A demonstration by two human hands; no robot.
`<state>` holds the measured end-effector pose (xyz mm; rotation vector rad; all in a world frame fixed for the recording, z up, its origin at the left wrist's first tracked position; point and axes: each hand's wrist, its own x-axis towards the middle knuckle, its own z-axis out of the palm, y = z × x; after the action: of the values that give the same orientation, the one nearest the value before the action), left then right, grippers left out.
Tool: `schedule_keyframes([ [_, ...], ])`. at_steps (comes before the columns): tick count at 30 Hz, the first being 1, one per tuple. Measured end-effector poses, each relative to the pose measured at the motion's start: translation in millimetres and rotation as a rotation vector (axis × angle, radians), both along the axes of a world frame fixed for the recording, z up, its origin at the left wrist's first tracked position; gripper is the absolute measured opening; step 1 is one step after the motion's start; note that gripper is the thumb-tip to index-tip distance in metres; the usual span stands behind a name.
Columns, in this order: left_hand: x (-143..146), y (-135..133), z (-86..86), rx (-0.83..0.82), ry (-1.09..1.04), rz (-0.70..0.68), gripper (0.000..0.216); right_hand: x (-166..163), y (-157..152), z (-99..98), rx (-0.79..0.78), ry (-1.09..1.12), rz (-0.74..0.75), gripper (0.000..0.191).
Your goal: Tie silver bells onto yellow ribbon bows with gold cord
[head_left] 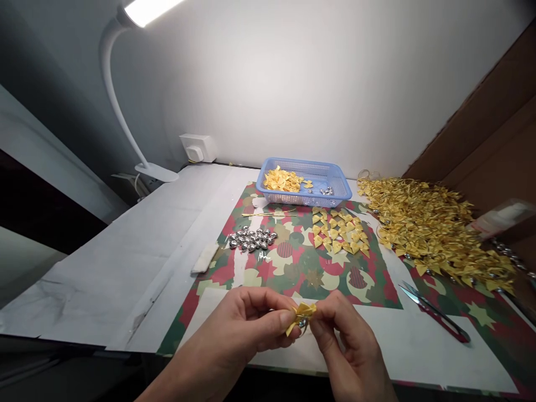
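Both hands meet near the table's front edge over a small yellow ribbon bow (302, 313) with a silver bell hanging under it. My left hand (247, 324) pinches the bow from the left with thumb and forefinger. From the right, my right hand (347, 340) pinches the same bow, fingers curled. Beyond them lie a heap of silver bells (252, 239), loose yellow bows (340, 230) laid out in rows, and a thin gold cord (268, 214).
A blue basket (330, 192) at the back holds more yellow bows and a few bells. A big pile of finished gold bows (435, 226) fills the right side. Red-handled scissors (435, 312) lie at the right front. A white clip lamp (125, 111) stands at the back left.
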<state>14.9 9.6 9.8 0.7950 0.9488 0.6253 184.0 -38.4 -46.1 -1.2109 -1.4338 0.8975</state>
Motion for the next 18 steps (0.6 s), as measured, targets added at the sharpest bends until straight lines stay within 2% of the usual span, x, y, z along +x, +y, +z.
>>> schedule_keyframes([
  [5, -0.5, 0.8, -0.6, 0.009, 0.006, 0.001, 0.012, -0.8, 0.3, 0.7, 0.0, -0.01, -0.01, 0.022],
  [10, -0.7, 2.7, -2.9, 0.05, 0.016, 0.003, 0.012, -1.8, 0.7, 4.9, 0.063, -0.045, -0.051, 0.018],
  [18, -1.2, 4.3, 4.4, 0.059, 0.027, -0.044, 0.012, -3.2, 0.5, 3.1, 0.16, -0.113, -0.057, 0.02],
])
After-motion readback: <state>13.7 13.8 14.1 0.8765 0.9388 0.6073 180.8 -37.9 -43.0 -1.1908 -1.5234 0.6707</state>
